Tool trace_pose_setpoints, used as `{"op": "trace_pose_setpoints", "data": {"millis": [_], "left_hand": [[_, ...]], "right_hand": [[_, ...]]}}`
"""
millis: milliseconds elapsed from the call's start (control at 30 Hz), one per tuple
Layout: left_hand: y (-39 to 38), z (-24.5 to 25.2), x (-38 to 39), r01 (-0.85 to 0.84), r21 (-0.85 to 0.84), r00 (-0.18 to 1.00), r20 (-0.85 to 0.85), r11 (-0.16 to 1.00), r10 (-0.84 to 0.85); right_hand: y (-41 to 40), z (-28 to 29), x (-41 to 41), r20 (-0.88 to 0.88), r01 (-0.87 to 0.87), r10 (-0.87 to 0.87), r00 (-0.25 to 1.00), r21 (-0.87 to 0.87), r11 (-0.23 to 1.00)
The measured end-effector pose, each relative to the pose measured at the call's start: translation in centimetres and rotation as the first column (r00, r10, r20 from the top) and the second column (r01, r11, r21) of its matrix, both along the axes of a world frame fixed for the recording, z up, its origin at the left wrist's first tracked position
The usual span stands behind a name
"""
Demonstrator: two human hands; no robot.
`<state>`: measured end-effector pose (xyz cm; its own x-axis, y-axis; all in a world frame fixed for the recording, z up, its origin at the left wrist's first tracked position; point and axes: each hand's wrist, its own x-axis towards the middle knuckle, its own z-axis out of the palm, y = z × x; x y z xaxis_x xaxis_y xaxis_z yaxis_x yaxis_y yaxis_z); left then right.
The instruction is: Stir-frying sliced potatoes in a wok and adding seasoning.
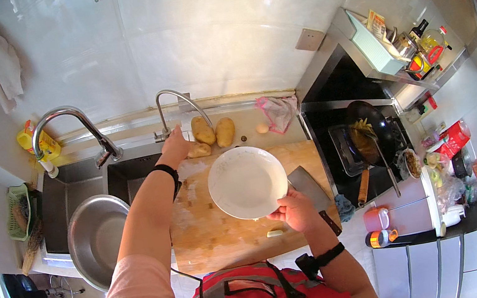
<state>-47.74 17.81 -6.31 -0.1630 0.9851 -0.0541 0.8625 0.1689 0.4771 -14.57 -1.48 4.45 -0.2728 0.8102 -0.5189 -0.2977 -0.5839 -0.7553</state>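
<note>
My right hand grips the lower right rim of a white plate, which it holds over a wooden cutting board. My left hand reaches to the small faucet behind the board; its fingers are at the faucet's base, and whether they grip it cannot be told. Beside that hand lie several potatoes. A cleaver rests on the board, partly behind the plate and my right hand. Near the board's front lies a small pale piece of food.
At the left, a metal basin overlaps the double sink below a large faucet. An egg and a cloth lie behind the board. Right of it, a wok with food and a spatula stands on the stove.
</note>
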Motion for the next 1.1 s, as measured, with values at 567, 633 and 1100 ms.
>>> {"op": "trace_pose_setpoints", "data": {"millis": [567, 633, 1100], "left_hand": [[-1.7, -1.2, -1.5, 0.259, 0.076, 0.951, -0.197, 0.963, -0.240], [-2.1, -0.8, -1.0, 0.215, 0.057, 0.961, -0.189, 0.975, -0.201], [-3.3, -2.1, 4.0, -0.212, -0.058, 0.911, 0.349, 0.976, 0.218]], "right_hand": [[1.5, -2.2, -3.2, -0.003, 0.083, -0.083, 0.997, -0.015, 0.996], [1.5, -2.0, -3.4, -0.004, 0.085, -0.085, 0.996, -0.021, 0.996], [2.3, -2.3, -3.1, -0.053, 0.155, -0.155, 0.986, -0.016, 0.988]]}}
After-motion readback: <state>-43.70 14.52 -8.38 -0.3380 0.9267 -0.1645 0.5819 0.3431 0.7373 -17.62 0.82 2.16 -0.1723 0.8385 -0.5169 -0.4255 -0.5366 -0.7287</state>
